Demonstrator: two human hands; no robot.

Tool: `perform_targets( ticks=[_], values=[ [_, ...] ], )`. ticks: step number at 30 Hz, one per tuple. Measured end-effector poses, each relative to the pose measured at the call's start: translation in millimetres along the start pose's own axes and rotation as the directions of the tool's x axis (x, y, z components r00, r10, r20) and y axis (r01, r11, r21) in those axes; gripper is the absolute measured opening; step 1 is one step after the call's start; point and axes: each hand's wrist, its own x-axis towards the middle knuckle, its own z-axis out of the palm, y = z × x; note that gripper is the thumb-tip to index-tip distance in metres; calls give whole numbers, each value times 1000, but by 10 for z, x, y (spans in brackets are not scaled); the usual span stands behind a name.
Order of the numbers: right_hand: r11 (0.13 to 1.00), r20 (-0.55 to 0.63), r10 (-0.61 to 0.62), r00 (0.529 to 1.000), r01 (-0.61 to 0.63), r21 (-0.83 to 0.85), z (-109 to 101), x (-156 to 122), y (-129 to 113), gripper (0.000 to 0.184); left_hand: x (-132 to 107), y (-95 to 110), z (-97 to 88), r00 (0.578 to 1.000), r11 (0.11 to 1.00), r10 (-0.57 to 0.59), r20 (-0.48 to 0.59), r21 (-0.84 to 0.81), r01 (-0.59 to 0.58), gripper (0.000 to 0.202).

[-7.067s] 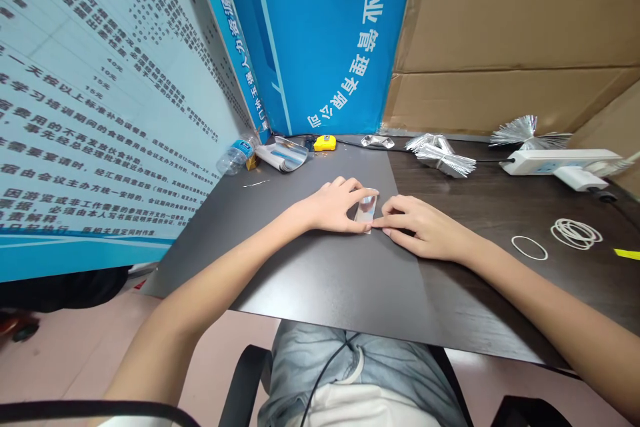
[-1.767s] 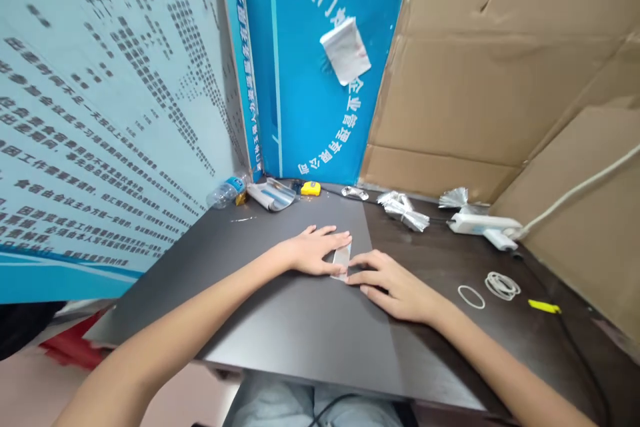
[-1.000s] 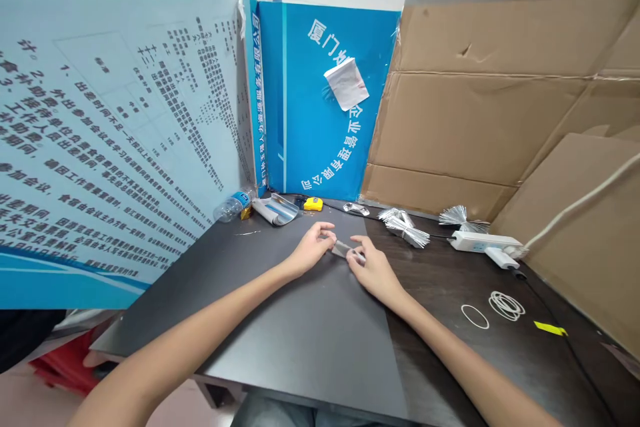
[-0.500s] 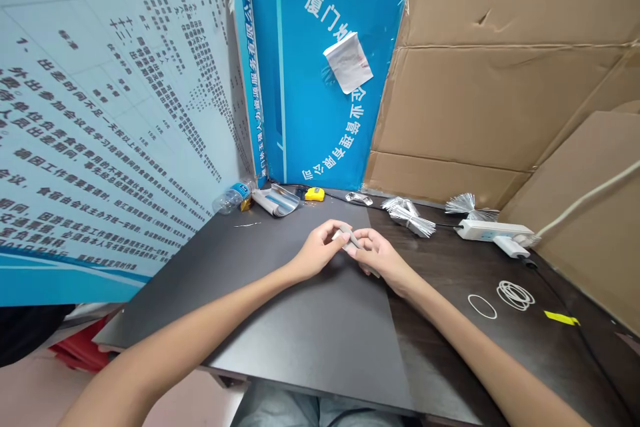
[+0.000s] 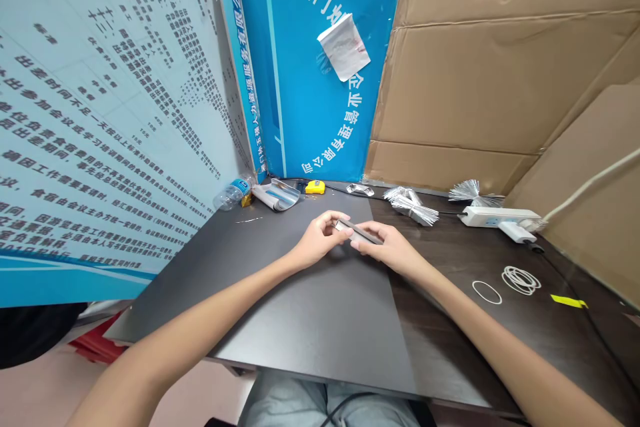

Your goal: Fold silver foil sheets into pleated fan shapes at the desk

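A small grey, bar-shaped object with a dark top edge is held slantwise just above the desk. My left hand grips its left end, thumb in front and fingers behind. On the other end, my right hand is closed with the thumb along the near side and the fingers over the far side. What the object is, I cannot make out; fingers cover both its ends. Beneath both hands lies a dark grey mat on the desk.
Along the back stand a plastic bottle, a rolled silvery packet, a yellow tape measure and bundled silver ties. To the right are a white power strip, white rings and a yellow strip. Boards wall the desk.
Both hands still hold the grey object, which has been turned so that its dark edge and flat side show. My right fingers have shifted along it. The view has tilted slightly down.
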Motion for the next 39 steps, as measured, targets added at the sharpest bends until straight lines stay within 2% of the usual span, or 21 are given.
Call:
perform_targets(
  ticks=[5,7,12,17,19,21,23,26,29,31,34,39],
  values=[
    [976,76,71,995,-85,202,-58,-11,-20,54,-14,25,11,999,999,0,49,-46,2,48],
    [966,91,84,992,-104,236,-88,-14,-7,57,-18,51,12,997,1000,1,79,-30,1,49],
    [964,40,106,994,-112,241,-145,-3,33,58,-20,89,-8,990,998,-21,139,68,11,53],
    [994,59,39,997,-45,96,-108,-9,-18,52,-37,103,-4,991,978,-103,90,192,84,42],
    [979,89,60,994,-77,190,-103,-16,-46,57,-43,111,11,992,971,-118,34,214,108,40],
    [910,101,92,991,-125,396,-125,-23,-64,69,-38,121,32,993,984,-99,-69,144,108,42],
    [818,58,73,996,-93,568,-156,-32,-68,73,-26,135,60,980,996,-82,-179,7,84,43],
    [777,-53,6,999,29,629,-142,-46,-51,58,-11,162,114,960,976,-115,-254,-208,62,49],
    [784,-110,-12,994,78,615,-15,-55,-40,56,-25,181,180,954,950,-127,-272,-310,38,55],
    [790,-153,-18,988,108,604,92,-54,-45,53,-53,187,218,950,964,-86,-299,-265,4,48],
    [795,-221,-22,975,151,588,207,-48,-56,47,-107,200,248,947,994,-23,-319,-105,-12,36],
    [813,-291,-32,956,194,549,235,-56,-46,39,-178,238,270,966,984,53,-255,181,-6,27]
  ],
)
